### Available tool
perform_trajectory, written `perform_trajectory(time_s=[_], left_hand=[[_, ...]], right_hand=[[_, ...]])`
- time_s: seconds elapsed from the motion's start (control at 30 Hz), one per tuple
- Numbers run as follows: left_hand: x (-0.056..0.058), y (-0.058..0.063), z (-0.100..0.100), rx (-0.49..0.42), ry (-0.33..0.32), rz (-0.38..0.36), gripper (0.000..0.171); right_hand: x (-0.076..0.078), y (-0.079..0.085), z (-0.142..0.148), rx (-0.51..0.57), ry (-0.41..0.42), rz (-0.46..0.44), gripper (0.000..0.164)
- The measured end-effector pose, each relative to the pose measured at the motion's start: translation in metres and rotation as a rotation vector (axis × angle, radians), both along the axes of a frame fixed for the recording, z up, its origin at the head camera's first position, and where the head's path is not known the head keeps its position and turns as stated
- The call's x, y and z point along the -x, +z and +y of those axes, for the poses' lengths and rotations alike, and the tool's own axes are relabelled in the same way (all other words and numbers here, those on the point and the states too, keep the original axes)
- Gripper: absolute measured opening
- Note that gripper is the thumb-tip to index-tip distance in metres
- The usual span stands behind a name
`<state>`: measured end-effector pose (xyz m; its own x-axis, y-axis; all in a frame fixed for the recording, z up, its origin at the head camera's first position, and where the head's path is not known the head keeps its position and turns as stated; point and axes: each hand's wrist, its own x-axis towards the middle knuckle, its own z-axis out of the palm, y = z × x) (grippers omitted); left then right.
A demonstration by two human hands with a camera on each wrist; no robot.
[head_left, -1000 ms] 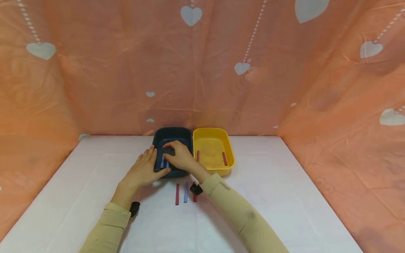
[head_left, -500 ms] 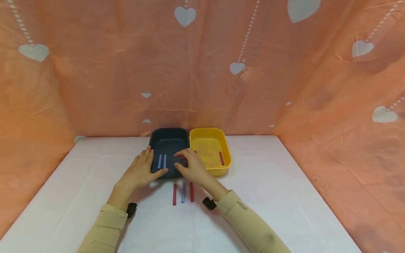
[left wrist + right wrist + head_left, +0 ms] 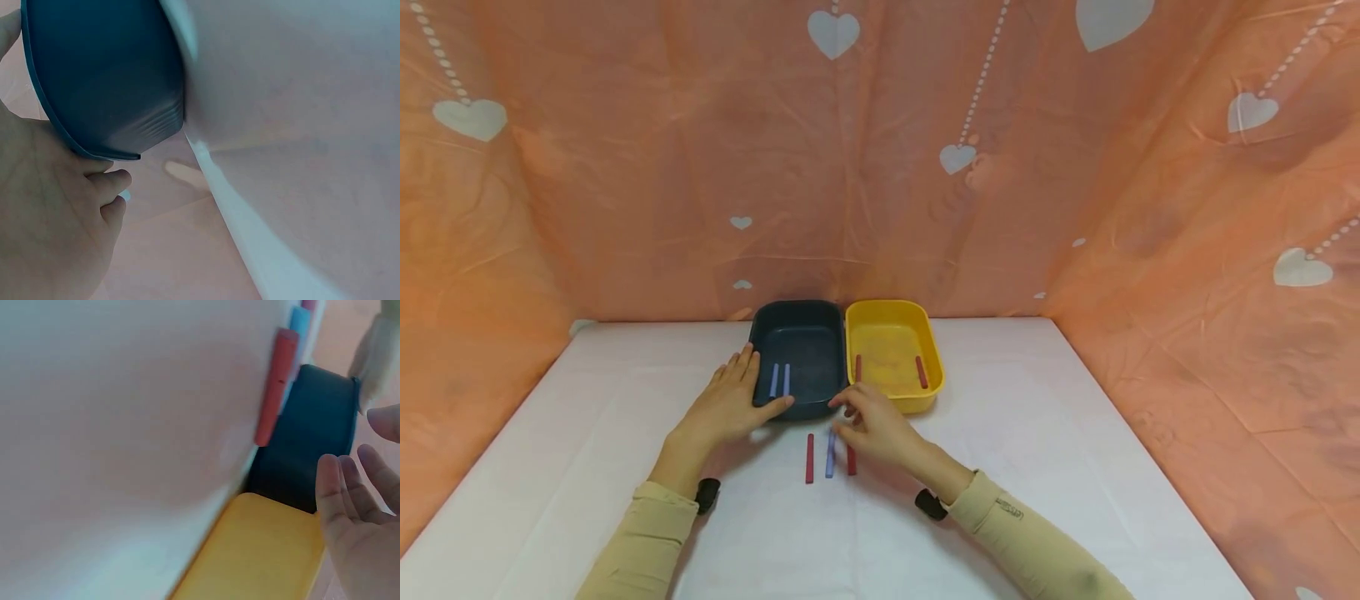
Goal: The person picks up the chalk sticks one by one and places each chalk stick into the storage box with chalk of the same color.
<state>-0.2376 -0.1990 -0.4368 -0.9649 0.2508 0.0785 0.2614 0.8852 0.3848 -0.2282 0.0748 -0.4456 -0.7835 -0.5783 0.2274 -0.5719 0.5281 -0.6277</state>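
Observation:
In the head view my left hand [image 3: 718, 417] rests against the left side and front rim of a dark blue tray [image 3: 812, 358], its fingers extended. Two blue sticks [image 3: 787, 379] lie inside that tray. My right hand [image 3: 880, 429] hovers just in front of the trays with loosely bent fingers and nothing between them. Below its fingers on the table lie a red stick [image 3: 809, 458], a blue stick [image 3: 830, 460] and a second red stick [image 3: 852, 463], partly covered by the hand. The right wrist view shows thumb and fingers [image 3: 331, 487] apart.
A yellow tray [image 3: 891, 342] stands against the right side of the dark blue one, with two red sticks [image 3: 922, 372] in it. Both trays sit at the back of the white table [image 3: 1015, 433]. Orange cloth [image 3: 700, 167] with white hearts hangs behind and at the sides.
My right hand has come out of the dark blue tray and moved right and towards me, over the sticks on the table. The left hand stays at the tray.

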Motion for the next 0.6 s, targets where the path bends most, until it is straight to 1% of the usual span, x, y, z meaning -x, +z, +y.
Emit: perform_trajectory(time_s=[0.2, 0.43, 0.6], left_hand=[[0.0, 0.002, 0.0, -0.005, 0.005, -0.016, 0.113], [0.0, 0.003, 0.0, -0.008, 0.001, -0.02, 0.113], [0.001, 0.001, -0.001, 0.0, -0.001, -0.018, 0.114]], right_hand=[[-0.005, -0.008, 0.01, -0.071, 0.039, 0.011, 0.027], [-0.007, -0.011, 0.017, -0.24, 0.038, 0.012, 0.03], [-0.008, -0.013, 0.019, -0.322, 0.047, 0.028, 0.034]])
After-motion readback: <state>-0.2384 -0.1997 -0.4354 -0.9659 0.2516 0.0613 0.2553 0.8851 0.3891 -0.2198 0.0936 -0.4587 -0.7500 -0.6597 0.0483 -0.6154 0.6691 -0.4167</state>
